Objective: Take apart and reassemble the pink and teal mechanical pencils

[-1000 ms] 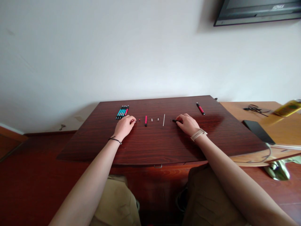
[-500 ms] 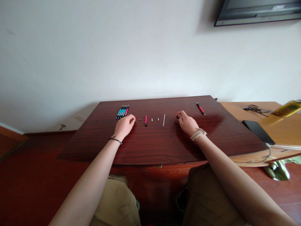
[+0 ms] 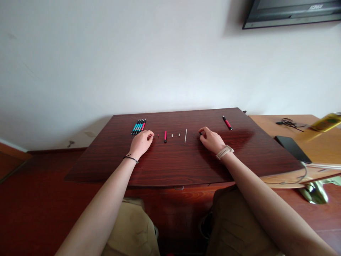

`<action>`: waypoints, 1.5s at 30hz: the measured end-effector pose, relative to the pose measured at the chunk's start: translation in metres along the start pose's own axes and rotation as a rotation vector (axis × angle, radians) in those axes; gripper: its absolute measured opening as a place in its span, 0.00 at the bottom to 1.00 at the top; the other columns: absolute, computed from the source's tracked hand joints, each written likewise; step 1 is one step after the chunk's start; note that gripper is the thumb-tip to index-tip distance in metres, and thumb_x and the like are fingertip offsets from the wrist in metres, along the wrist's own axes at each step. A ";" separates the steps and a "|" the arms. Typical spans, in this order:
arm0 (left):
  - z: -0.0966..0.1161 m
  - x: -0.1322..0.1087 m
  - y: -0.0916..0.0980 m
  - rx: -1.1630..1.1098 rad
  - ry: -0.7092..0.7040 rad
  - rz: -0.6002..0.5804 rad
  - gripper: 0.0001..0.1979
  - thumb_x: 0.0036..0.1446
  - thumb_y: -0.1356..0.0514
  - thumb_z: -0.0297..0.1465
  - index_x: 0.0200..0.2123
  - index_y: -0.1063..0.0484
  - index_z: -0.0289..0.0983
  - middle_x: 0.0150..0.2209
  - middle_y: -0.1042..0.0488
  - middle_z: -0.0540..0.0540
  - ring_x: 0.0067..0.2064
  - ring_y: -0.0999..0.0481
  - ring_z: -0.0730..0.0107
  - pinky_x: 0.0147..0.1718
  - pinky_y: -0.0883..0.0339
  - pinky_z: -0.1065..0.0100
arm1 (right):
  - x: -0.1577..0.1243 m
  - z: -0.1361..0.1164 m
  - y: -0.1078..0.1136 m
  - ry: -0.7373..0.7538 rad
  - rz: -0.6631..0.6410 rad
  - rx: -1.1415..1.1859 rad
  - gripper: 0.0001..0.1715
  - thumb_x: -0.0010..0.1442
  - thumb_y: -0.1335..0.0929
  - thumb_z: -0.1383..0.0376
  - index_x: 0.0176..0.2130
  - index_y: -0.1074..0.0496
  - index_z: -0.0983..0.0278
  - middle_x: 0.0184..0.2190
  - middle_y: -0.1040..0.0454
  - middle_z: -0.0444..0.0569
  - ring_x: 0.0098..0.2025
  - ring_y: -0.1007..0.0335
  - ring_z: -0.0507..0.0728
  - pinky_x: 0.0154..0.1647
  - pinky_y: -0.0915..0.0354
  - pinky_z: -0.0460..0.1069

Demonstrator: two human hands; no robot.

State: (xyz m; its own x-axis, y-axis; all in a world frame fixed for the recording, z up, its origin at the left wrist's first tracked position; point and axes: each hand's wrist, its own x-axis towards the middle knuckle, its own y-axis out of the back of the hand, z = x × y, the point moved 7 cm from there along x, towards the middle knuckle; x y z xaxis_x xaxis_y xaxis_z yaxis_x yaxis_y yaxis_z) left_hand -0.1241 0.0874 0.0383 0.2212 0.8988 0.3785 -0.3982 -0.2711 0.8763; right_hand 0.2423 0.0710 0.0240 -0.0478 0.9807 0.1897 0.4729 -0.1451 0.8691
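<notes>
Pen parts lie in a row on the dark wooden table: a tiny red piece, a red barrel, two small white bits, a thin white refill and a tiny dark bit. My left hand rests on the table at the row's left end, fingers curled, tips pinched near the red piece. My right hand sits at the row's right end, fingertips pinched on a small black pen piece.
A bundle of teal and red pens lies at the back left, and a whole red pen at the back right. A lighter side table to the right carries a black phone, a cable and a yellow bottle.
My right hand has lifted the small black piece off the table, then shifted slightly left with it. The left hand has barely moved.
</notes>
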 end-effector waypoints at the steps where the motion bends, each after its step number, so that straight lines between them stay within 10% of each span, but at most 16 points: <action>1: 0.000 0.000 0.000 -0.003 -0.001 0.000 0.07 0.66 0.39 0.28 0.43 0.21 0.43 0.44 0.17 0.45 0.44 0.17 0.60 0.45 0.26 0.62 | 0.000 0.000 0.000 -0.001 0.001 0.004 0.18 0.69 0.34 0.64 0.56 0.27 0.58 0.42 0.16 0.49 0.44 0.20 0.62 0.43 0.35 0.50; 27: 0.010 -0.001 0.007 -0.021 -0.028 0.033 0.07 0.69 0.40 0.31 0.42 0.21 0.43 0.43 0.18 0.45 0.44 0.18 0.60 0.45 0.28 0.63 | -0.002 -0.001 0.003 -0.018 0.023 0.041 0.17 0.68 0.32 0.62 0.56 0.30 0.59 0.42 0.16 0.49 0.43 0.20 0.64 0.41 0.35 0.51; 45: 0.107 -0.013 -0.021 -0.811 -0.046 -0.069 0.06 0.65 0.34 0.35 0.41 0.21 0.39 0.43 0.17 0.45 0.44 0.17 0.62 0.47 0.25 0.62 | -0.026 -0.066 0.015 0.505 0.062 0.421 0.07 0.69 0.28 0.59 0.45 0.24 0.59 0.38 0.19 0.47 0.34 0.26 0.55 0.39 0.32 0.50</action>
State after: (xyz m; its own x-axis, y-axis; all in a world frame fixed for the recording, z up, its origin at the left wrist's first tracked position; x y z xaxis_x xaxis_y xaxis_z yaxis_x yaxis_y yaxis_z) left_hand -0.0232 0.0444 0.0468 0.2982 0.8847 0.3583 -0.8991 0.1343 0.4166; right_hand 0.1923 0.0349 0.0619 -0.3679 0.7752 0.5135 0.7867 -0.0349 0.6164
